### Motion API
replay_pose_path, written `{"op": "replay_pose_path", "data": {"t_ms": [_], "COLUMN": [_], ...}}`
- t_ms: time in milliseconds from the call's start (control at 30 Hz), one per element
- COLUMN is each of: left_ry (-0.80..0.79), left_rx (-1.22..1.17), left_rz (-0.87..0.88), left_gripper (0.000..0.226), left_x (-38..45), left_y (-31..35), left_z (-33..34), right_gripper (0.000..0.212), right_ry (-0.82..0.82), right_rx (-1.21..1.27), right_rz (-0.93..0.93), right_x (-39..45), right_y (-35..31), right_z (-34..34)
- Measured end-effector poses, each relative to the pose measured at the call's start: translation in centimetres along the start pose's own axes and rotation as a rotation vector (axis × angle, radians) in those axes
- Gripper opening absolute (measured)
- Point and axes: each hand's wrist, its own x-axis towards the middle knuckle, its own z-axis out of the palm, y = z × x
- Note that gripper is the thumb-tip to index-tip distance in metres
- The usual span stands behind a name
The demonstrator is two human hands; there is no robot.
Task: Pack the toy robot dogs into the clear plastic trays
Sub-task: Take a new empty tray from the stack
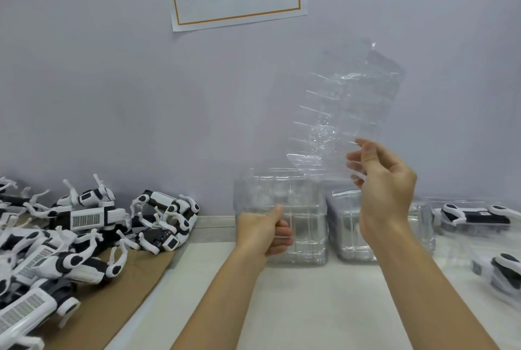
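I am pinching one clear tray (346, 107) in my right hand (386, 177), my left hand (265, 232) gripping the tray stack (296, 208); few packed dogs (476, 217) at the bench's right edge, a pile (84, 225) waiting left.

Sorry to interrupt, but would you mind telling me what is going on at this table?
A person is packing toy robot dogs. The right hand pinches a clear plastic tray and holds it up above the table, while the left hand grips a stack of clear trays standing on the table. A pile of unpacked dogs lies to the left; some packed dogs lie at the right.
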Motion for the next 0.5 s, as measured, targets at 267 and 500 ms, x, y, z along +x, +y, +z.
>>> {"op": "replay_pose_path", "data": {"t_ms": [267,500], "left_ry": [0.119,-0.029], "left_rx": [0.068,-0.130], "left_rz": [0.232,0.609], "left_gripper": [0.032,0.025], "left_x": [-0.9,-3.9], "left_y": [1.3,6.1], "left_z": [-4.1,-7.3], "right_gripper": [0.028,0.036], "right_ry": [-0.201,-0.500], "right_rx": [-0.005,0.111], "right_rz": [0.013,0.154], "right_x": [-0.8,-1.4], "right_y": [-0.2,0.1], "right_z": [0.4,0.9]}}
